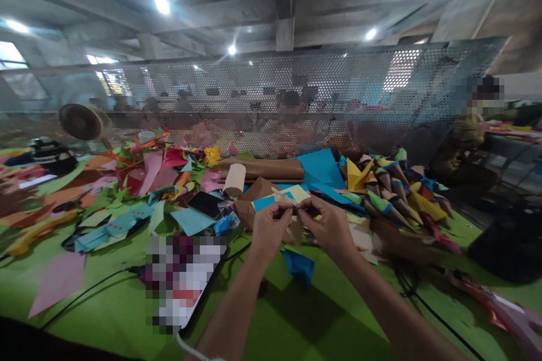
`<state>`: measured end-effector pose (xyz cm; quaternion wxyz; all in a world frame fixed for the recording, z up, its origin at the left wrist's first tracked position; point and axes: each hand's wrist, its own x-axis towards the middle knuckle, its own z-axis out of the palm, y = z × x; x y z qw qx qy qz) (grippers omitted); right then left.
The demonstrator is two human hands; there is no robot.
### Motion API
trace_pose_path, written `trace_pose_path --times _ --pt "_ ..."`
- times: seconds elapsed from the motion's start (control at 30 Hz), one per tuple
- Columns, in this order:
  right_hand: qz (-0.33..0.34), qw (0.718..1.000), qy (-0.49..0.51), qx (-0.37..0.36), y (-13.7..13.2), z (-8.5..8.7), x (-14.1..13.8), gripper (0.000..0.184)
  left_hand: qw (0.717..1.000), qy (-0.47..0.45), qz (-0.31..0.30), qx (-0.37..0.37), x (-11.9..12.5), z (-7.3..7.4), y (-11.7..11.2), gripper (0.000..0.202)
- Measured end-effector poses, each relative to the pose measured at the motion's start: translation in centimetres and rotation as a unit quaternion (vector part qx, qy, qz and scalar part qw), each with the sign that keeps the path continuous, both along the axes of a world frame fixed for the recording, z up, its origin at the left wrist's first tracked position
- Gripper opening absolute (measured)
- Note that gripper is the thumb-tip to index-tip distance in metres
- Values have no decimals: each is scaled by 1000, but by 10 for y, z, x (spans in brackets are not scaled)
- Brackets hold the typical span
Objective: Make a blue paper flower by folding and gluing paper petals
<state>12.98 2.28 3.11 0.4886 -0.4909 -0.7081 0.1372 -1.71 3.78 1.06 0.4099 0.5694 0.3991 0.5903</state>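
Observation:
My left hand (271, 228) and my right hand (328, 228) meet above the green table (296, 316), fingers pinched together on a small folded piece of brown paper (295, 230) held between them. A blue paper scrap (298, 265) lies on the table just below my hands. Brown paper sheets (254, 190) lie right behind my hands.
Several colourful paper cones (389, 192) are piled at the right. Coloured paper scraps (139, 180) cover the left. A phone (205, 204), a paper roll (234, 179), a tablet (182, 279) with cables and a fan (82, 121) are about. A perforated metal screen (271, 96) stands behind; a person (470, 141) sits at right.

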Motion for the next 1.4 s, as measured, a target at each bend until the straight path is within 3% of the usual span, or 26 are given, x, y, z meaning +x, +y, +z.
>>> trace_pose_path --times 0.4,0.77,1.4 --pt "24 998 48 -34 1 2 -1 14 1000 -26 -9 -14 0 4 0 16" --pt "28 997 60 -42 3 0 1 13 999 -34 -40 -13 0 -3 1 18" --pt "29 996 71 -47 3 1 2 12 998 26 -48 24 -3 -4 0 12"
